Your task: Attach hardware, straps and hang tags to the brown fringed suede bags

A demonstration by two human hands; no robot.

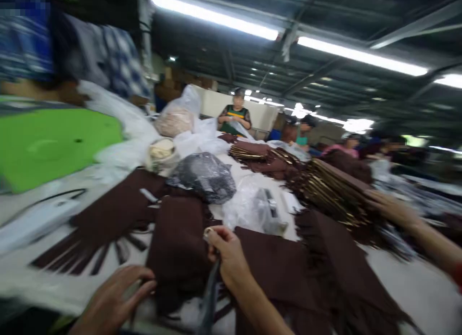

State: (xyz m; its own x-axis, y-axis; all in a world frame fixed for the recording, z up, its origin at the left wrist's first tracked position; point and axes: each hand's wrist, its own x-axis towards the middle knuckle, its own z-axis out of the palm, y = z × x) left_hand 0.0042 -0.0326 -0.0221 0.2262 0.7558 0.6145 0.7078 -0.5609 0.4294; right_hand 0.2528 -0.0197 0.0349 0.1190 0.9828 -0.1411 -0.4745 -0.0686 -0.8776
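Observation:
My right hand (229, 253) is closed in a pinch on a long, narrow grey thing (209, 296) that hangs down from the fingers; blur hides its exact kind. A small pale ring shape shows at those fingertips. Under and beside it lie folded dark brown fringed cloths, one brown cloth (176, 229) to its left and another brown cloth (277, 263) to its right. At the lower left, my left hand (119, 299) is open, thumb and forefinger apart, its fingertips by the left edge of the nearer cloth. Whether they touch it I cannot tell.
Another person's hand (386, 202) rests by a stack of brown cloths (335, 190) on the right. Mid-table lie a dark plastic-wrapped bundle (202, 173) and clear plastic (245, 205). A fringed brown cloth (115, 210) and a green sheet (61, 142) are leftward. A person (234, 116) stands behind.

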